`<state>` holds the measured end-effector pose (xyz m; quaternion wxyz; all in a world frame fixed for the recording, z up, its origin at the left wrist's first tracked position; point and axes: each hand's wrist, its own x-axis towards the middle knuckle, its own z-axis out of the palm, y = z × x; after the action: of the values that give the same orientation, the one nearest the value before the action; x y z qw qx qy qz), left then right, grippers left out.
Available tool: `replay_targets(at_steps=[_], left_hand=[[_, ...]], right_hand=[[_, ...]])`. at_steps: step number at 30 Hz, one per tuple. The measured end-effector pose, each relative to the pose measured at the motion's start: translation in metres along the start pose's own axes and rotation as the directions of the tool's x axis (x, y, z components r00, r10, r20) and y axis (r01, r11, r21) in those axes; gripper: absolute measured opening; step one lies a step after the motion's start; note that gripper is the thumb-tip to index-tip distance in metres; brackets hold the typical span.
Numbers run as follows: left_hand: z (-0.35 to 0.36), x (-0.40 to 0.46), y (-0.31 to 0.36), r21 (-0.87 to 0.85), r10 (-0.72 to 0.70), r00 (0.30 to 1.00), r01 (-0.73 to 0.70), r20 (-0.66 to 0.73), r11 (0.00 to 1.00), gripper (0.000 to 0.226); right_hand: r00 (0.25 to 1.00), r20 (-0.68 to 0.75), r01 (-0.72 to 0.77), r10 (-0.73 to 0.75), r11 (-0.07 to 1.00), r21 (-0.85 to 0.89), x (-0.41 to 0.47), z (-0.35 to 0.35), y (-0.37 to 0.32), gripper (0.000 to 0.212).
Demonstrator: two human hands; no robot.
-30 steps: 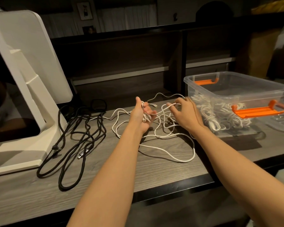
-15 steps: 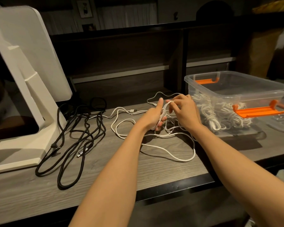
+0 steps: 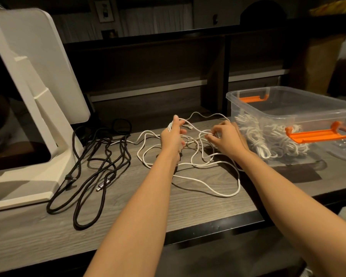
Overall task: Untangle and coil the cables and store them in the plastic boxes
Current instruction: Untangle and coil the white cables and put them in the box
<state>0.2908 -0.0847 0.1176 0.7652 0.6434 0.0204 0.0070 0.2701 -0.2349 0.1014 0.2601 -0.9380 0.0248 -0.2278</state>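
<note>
- White cable (image 3: 190, 166): lies in loose tangled loops on the wood-grain surface (image 3: 128, 206), just left of the clear plastic box (image 3: 248, 108). The sprawl runs mostly left-right; one large loop reaches toward the near edge of the surface, away from the box's near-left corner. One thin strand arcs along the far side toward the box's left wall.
- Left hand (image 3: 172, 136): left of the box and apart from it, thumb up, fingers curled round several gathered turns of the white cable; the turns wrap the hand roughly upright. A connector end (image 3: 190, 128) points right, toward the box, just beside this hand.
- Right hand (image 3: 226, 138): just in front of the box's left wall, fingertips bent, pinching a strand of the white cable. Cannot tell whether the hand touches the box.
- Plastic box: open-topped, orange latches (image 3: 316, 134) on near and far sides; long axis runs from its left wall off toward the right frame edge. Coiled white cables (image 3: 268, 136) are heaped inside, seen through the wall.
- Black cable (image 3: 100, 162): well left of the box, beyond the left hand, in long loops stretched mostly far-to-near. Its metal plug (image 3: 105, 183) lies flat, tip pointing to the near-left.
- White monitor stand (image 3: 38, 108): farthest left from the box, base resting on the surface, with black cable loops touching its right edge.
</note>
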Motion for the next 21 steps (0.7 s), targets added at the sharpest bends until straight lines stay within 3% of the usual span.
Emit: replay_targets(at_steps=[5,8,10,12,15,17,19,21], left_hand=[[-0.004,0.0,0.007,-0.423,-0.117,0.983,0.168,0.144,0.891,0.041],[-0.01,0.002,0.007,-0.629,-0.184,0.968,0.251,0.171,0.736,0.037],[-0.011,0.002,0.006,-0.684,-0.209,0.962,0.271,0.175,0.677,0.039],[-0.01,0.003,0.006,-0.672,-0.226,0.958,0.283,0.174,0.685,0.043],[-0.008,0.004,0.007,-0.478,-0.235,0.964,0.266,0.124,0.837,0.047],[-0.007,0.004,0.005,-0.168,-0.18,0.982,0.187,0.058,0.968,0.046],[-0.006,0.003,0.003,0.16,-0.063,0.997,0.055,0.045,0.986,0.045],[-0.005,0.003,-0.001,0.352,0.041,0.996,-0.069,0.085,0.933,0.047]], right_hand=[[0.995,0.064,-0.073,0.075,0.996,-0.047,0.0,0.002,0.005,0.021],[0.996,0.069,-0.044,0.05,0.996,-0.08,0.001,0.004,0.009,0.014],[0.998,0.047,-0.03,0.033,0.997,-0.066,0.002,0.005,0.009,0.019],[1.0,0.001,-0.01,0.01,0.999,-0.038,0.002,0.004,0.008,0.024],[0.993,-0.117,0.049,-0.035,0.992,0.118,0.003,0.002,0.006,0.023],[0.986,-0.163,0.04,0.015,0.944,0.329,0.005,0.002,0.004,0.023],[0.988,-0.121,-0.009,0.097,0.814,0.581,0.007,0.0,0.004,0.026],[0.986,-0.069,-0.061,0.15,0.722,0.689,0.008,-0.001,0.005,0.028]])
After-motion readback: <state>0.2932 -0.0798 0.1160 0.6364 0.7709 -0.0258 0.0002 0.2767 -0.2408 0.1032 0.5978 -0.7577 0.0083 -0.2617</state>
